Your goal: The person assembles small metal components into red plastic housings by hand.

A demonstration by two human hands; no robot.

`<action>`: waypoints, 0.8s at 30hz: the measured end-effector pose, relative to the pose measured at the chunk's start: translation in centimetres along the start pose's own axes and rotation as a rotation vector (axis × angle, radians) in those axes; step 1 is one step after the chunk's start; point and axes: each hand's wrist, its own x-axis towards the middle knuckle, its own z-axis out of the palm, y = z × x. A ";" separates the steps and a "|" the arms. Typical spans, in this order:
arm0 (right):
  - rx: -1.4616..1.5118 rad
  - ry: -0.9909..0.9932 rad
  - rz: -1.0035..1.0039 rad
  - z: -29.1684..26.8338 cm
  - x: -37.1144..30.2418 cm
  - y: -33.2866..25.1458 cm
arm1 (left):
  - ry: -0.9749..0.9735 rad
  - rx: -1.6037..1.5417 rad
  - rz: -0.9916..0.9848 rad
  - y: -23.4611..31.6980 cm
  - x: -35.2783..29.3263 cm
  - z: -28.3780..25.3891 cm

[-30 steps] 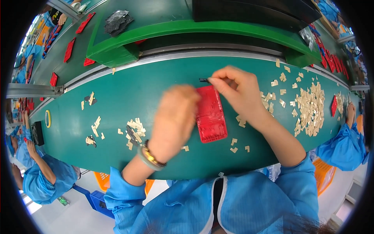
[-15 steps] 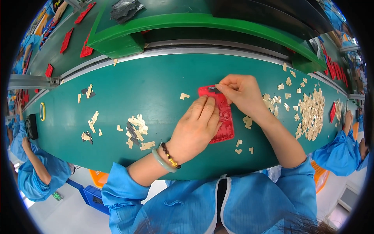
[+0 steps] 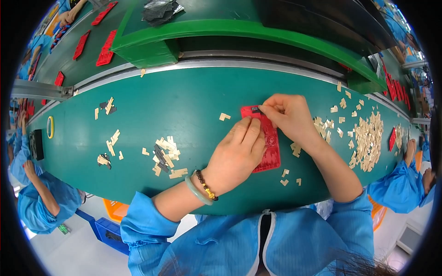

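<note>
A red plastic case, shaped like a phone shell with moulded ribs and a round ring, lies on the green table. Across its left side rests my left hand, fingers together and curved over the edge, holding it down. My right hand is closed in a pinch at the case's far end. Its thumb and forefinger are on a small black strip with pale marks, which lies against the case. The other fingers of my right hand are curled. My left palm hides part of the case.
Beige L-shaped pieces are heaped at the right. Smaller groups of beige and black pieces lie left of my hands. A green-edged shelf spans the back. Yellow tape roll stands far left. Co-workers' arms show at both sides.
The view has shifted slightly. My left fingers have slid a little down the case, and my right hand stays pinched at its far end.
</note>
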 end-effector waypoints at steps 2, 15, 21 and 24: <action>-0.007 -0.006 -0.012 0.0 0.0 -0.1 | 0.005 -0.015 -0.022 0.1 -0.1 0.3; -1.135 -0.004 -0.378 0.7 -1.4 -3.1 | -0.043 -0.211 -0.054 -1.0 1.0 -0.6; -0.908 0.209 -0.536 0.0 -4.2 -0.4 | -0.024 -0.212 -0.037 -0.8 1.3 -0.9; -0.849 0.211 -0.581 0.0 -4.2 1.2 | 0.003 -0.190 -0.044 -0.5 1.5 -0.5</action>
